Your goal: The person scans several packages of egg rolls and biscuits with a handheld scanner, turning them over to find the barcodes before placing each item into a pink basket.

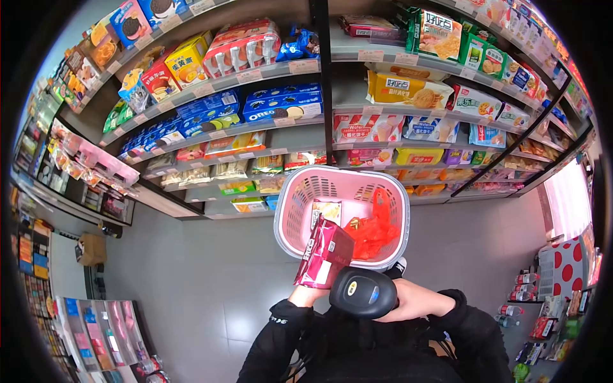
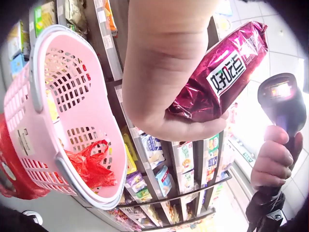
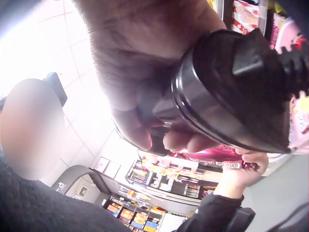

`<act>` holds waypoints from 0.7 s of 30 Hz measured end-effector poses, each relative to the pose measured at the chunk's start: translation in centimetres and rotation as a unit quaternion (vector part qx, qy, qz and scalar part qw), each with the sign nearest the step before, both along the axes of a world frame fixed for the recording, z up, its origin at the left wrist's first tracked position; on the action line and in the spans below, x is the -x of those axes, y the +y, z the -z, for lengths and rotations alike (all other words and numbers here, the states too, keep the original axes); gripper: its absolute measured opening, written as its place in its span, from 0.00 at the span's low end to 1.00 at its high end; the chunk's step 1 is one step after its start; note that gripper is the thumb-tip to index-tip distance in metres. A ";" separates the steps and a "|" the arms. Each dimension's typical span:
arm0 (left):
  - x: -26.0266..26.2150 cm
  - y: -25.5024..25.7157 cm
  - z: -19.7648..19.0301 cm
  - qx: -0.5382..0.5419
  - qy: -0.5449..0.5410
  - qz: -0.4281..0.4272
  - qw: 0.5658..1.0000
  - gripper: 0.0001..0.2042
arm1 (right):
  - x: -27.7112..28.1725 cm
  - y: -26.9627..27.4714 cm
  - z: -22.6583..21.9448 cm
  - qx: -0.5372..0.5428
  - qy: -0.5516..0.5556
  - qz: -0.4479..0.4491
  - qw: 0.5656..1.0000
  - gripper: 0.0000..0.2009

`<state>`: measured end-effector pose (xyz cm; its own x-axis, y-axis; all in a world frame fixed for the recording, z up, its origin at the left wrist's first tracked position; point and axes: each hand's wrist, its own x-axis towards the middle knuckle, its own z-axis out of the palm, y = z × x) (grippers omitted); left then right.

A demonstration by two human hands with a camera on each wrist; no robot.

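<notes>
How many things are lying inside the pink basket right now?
2 show: a snack packet toward the left of the pink basket, and a red plastic bag on its right. More may lie hidden behind the dark red packet.

Bright, even store light. Fisheye bends shelves [image 1: 268,127], edges vignetted black. Floor blown out white in wrist views. Right hand [image 3: 145,58] blurred close-up.

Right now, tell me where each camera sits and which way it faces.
Head: on the head, looking down past both forearms at the pink basket and snack shelves.
Left wrist: under the left hand, facing the maroon snack packet it grips, with the basket alongside.
Right wrist: under the right hand, facing the black scanner it grips.
Shared: all three show packet and scanner.
</notes>
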<state>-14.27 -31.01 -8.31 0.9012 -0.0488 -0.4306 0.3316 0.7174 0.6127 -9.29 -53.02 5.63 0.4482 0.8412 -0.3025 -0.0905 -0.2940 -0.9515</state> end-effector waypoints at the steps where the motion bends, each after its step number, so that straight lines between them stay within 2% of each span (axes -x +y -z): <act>1: -0.1 -0.1 0.0 -0.008 -0.005 -0.001 1.000 0.21 | -0.1 0.0 0.0 0.004 -0.001 -0.002 1.000 0.20; 11: -0.3 -0.3 0.5 -0.094 -0.061 0.006 0.994 0.21 | -0.6 -0.7 0.0 -0.003 -0.014 -0.006 1.000 0.21; 14: -3.5 -1.2 0.3 -0.107 -0.068 0.033 0.991 0.21 | -0.6 -0.9 0.1 -0.011 -0.020 0.009 1.000 0.22; 15: -1.9 -1.0 0.4 -0.107 -0.069 0.045 0.991 0.21 | -0.6 -1.0 0.0 -0.016 -0.025 0.012 0.999 0.22; 18: -3.6 -1.7 1.1 -0.105 -0.077 0.077 0.988 0.21 | -0.6 -1.3 -0.1 -0.031 -0.040 0.029 0.998 0.22; 20: -1.8 -1.5 1.8 -0.110 -0.085 0.094 0.986 0.21 | -0.5 -1.6 0.0 -0.031 -0.035 0.035 0.998 0.21; 21: -1.5 -1.8 1.1 -0.008 -0.114 0.073 0.991 0.18 | -0.5 -1.7 -0.1 -0.025 -0.033 0.041 0.998 0.20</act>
